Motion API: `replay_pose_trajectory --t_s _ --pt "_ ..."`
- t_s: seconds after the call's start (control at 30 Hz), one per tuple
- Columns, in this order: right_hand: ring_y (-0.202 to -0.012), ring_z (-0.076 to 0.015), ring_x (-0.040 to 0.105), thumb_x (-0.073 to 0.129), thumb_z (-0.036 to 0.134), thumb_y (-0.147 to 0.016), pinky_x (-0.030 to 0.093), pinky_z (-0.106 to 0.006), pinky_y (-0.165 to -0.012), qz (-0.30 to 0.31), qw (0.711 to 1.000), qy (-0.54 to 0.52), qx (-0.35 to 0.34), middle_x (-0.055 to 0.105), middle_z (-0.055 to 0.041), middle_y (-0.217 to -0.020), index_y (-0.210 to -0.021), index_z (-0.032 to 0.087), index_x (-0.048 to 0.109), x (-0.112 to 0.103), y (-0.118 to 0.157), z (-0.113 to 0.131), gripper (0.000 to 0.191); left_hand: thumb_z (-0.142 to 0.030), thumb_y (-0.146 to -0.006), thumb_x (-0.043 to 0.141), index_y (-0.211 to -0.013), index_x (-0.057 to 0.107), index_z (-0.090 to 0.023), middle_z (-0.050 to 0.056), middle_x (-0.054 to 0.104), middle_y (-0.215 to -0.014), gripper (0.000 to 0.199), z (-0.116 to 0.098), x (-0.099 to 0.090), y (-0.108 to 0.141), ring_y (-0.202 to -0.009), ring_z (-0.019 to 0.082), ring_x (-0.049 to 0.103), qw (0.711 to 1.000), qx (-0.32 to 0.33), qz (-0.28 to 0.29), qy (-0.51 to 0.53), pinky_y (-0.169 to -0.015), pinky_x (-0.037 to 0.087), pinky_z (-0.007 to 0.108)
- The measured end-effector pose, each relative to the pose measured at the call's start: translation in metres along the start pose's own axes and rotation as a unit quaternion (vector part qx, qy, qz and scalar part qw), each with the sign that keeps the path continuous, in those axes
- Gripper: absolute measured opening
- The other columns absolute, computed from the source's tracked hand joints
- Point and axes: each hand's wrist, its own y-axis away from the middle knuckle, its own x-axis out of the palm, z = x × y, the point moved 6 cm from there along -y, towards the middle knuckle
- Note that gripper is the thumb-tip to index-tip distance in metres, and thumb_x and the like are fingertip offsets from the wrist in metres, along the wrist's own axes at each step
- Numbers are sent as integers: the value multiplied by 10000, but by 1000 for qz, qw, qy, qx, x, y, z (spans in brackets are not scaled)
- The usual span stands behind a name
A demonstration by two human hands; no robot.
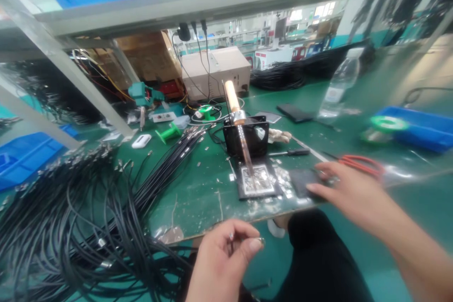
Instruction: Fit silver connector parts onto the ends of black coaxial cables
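My left hand (230, 259) is in front of the table edge, thumb and forefinger closed on a small metal piece (262, 241) whose kind I cannot make out. Over the table's front right, my right hand (348, 191) has thumb and forefinger apart at a dark flat pad (302, 183). A small shiny bit (332, 180) shows between those fingers; whether they touch it is unclear. Left of the pad, a soldering iron (232, 96) with a wooden handle leans tip-down against a black fan frame (262, 134). Its tip is over a white-rimmed tray (256, 192) of silvery bits.
Bundles of black cables (116, 226) with metal ends cover the left side. Red-handled pliers (363, 163) lie beside my right hand. Farther back are a plastic bottle (339, 87), green spools (169, 133) and a blue bin (421, 127). A shelf beam (226, 4) crosses above.
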Motion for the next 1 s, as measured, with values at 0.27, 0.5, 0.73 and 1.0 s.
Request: replay_pose_trajectory --t_s 0.27,0.5,0.73,1.0 --pt "-823 -236 731 640 593 -719 545 -328 -726 -18 999 -35 0 769 -83 -981 -1038 184 781 -7 4 0 538 -456 -895 777 -888 722 -182 75 737 -963 279 7 1 -3 -705 135 528 998 25 26 45 -544 266 226" --pt "-746 -230 768 675 740 -705 603 -264 -564 -43 990 -122 -64 798 -68 -1003 -963 210 812 -28 44 5 605 -373 -896 776 -851 713 -185 139 719 -1386 204 -1 1 1 -855 182 642 996 12 44 83 -565 310 228" --pt "-722 -151 760 714 593 -831 611 -158 -596 127 950 -261 -117 787 -40 -884 -974 196 793 15 77 55 430 -387 -901 792 -792 690 -202 139 750 -1362 238 -21 0 0 -1285 326 639 994 40 19 100 -996 474 396" --pt "-676 -117 697 647 549 -884 527 -178 -561 68 965 -229 -109 778 -25 -913 -1019 190 782 48 71 75 407 -366 -966 727 -792 660 -240 34 661 -598 226 -23 -4 -4 -1443 300 534 993 59 -22 100 -1136 357 406"
